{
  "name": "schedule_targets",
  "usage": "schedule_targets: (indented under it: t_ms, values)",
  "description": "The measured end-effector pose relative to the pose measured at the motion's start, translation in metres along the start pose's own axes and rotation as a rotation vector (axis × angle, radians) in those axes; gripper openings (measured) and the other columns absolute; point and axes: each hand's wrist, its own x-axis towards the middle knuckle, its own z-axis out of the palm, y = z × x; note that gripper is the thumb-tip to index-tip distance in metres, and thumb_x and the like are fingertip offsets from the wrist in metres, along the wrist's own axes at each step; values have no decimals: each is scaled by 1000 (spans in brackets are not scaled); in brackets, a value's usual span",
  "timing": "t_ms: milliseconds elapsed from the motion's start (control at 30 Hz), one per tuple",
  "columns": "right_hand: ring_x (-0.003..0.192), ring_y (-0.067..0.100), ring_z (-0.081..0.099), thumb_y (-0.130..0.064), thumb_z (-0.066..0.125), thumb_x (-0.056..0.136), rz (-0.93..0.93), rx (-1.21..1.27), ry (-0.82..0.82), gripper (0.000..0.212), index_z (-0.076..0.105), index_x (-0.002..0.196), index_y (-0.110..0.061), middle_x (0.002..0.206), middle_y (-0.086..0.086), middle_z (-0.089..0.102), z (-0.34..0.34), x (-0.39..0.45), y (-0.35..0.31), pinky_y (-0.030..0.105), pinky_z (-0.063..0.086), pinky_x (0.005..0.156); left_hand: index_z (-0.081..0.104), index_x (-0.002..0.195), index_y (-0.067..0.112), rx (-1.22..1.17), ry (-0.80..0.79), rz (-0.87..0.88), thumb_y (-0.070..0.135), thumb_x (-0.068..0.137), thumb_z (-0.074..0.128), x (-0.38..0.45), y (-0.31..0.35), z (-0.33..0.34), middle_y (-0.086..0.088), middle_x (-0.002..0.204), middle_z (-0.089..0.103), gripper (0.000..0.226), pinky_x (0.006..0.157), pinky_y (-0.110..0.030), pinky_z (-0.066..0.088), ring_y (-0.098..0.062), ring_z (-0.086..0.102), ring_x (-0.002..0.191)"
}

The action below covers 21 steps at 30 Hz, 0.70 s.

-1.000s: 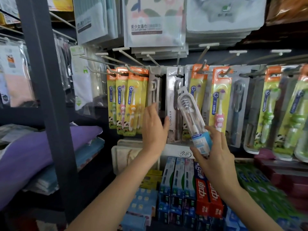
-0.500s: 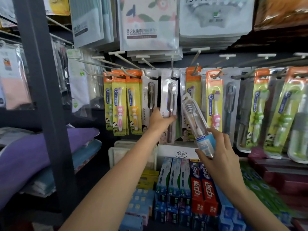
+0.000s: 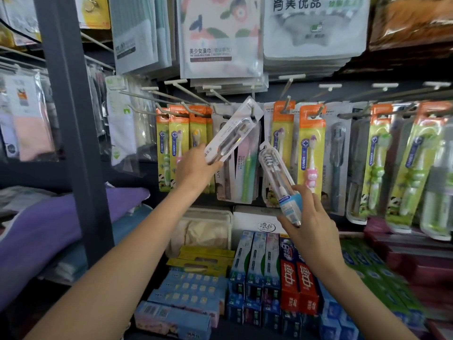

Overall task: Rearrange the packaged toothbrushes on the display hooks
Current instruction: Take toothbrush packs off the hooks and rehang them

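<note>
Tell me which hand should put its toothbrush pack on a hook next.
Left, probably. The left hand holds the white toothbrush pack tilted with its top beside a hook; the right hand holds the clear toothbrush case lower.

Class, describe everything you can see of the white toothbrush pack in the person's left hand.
The white toothbrush pack is a long, flat card with a clear plastic blister showing a dark brush with pale bristles. It is tilted, top end up to the right, bottom end down to the left. The left hand grips its bottom end. Its top reaches the display hooks; whether it hangs on one cannot be told. Other hanging packs lie behind it.
</note>
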Motion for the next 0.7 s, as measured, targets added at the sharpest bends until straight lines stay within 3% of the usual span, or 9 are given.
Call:
schedule_targets:
  t_ms: [167, 367, 433, 467, 533, 600, 700]
  values:
    - [73, 29, 62, -28, 67, 83, 3, -31, -13, 56, 38, 130, -18, 121, 4, 51, -3, -2, 3, 37, 49, 51, 56, 110, 7, -99, -35, -33, 25, 84, 65, -3, 0, 8, -4, 104, 61, 33, 49, -14, 34, -13, 52, 75]
    - [77, 29, 62, -27, 67, 83, -6, -51, -12, 55, 40, 129, -17, 118, 3, 53, -11, 1, 4, 36, 48, 51, 57, 107, 6, -564, -240, -168, 21, 87, 62, -19, 18, 50, 3, 90, 62, 26, 57, -9, 41, -10, 59, 79]
    - [77, 29, 62, -28, 68, 82, -10, -60, -8, 57, 40, 130, -17, 115, 4, 54, -15, 3, 7, 36, 48, 49, 42, 131, 7, -636, -288, -200, 27, 86, 62, -18, 22, 63, -1, 117, 59, 53, 77, -17, 47, -12, 58, 100]
    - [77, 29, 62, -29, 68, 82, -14, -69, -8, 58, 39, 131, -18, 113, 4, 54, -17, 4, 9, 36, 49, 49, 28, 141, 8, -651, -305, -214, 30, 86, 63, -16, 24, 68, -3, 133, 50, 68, 93, -27, 45, -17, 51, 116]
    - [79, 28, 62, -29, 69, 81, -21, -82, -8, 58, 40, 130, -19, 113, 4, 54, -20, 5, 13, 37, 50, 49, 10, 147, 12, -695, -315, -247, 32, 85, 64, -13, 25, 76, -4, 146, 34, 84, 107, -38, 29, -23, 34, 133]
    - [79, 27, 62, -29, 69, 80, -8, -86, -15, 58, 40, 130, -20, 113, 3, 53, -22, 5, 17, 36, 50, 49, 15, 146, 13, -752, -310, -289, 31, 84, 66, -7, 22, 82, -2, 143, 38, 82, 106, -37, 30, -23, 36, 132]
    - [75, 27, 62, -26, 72, 78, -18, -78, -24, 60, 42, 129, -20, 110, 3, 55, -24, 4, 21, 36, 49, 46, 43, 123, 13, -830, -269, -307, 21, 83, 68, -6, 20, 87, 3, 109, 58, 48, 90, -29, 41, -18, 55, 108]
